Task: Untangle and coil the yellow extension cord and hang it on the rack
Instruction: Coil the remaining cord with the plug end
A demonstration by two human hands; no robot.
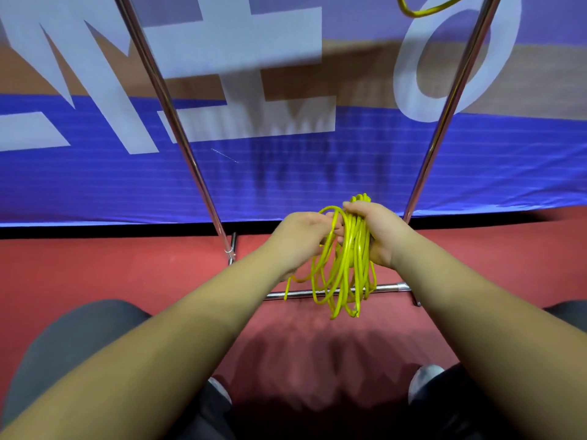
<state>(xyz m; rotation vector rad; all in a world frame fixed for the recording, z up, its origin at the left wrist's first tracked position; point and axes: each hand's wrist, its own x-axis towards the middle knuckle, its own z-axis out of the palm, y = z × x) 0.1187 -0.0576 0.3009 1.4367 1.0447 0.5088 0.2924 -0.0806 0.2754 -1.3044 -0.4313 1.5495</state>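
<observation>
Head camera: right hand (379,238) has its fingers curled tight round the top of the thin yellow extension cord (344,277) — loops dangling between the uprights of the shiny metal rack (178,128) — while left hand (301,235) pinches one strand beside it

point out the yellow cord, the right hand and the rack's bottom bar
yellow cord (354,242): head view, bundled strands beside the fingers
right hand (381,233): head view, back of the hand
rack's bottom bar (389,287): head view, bare right end
</observation>
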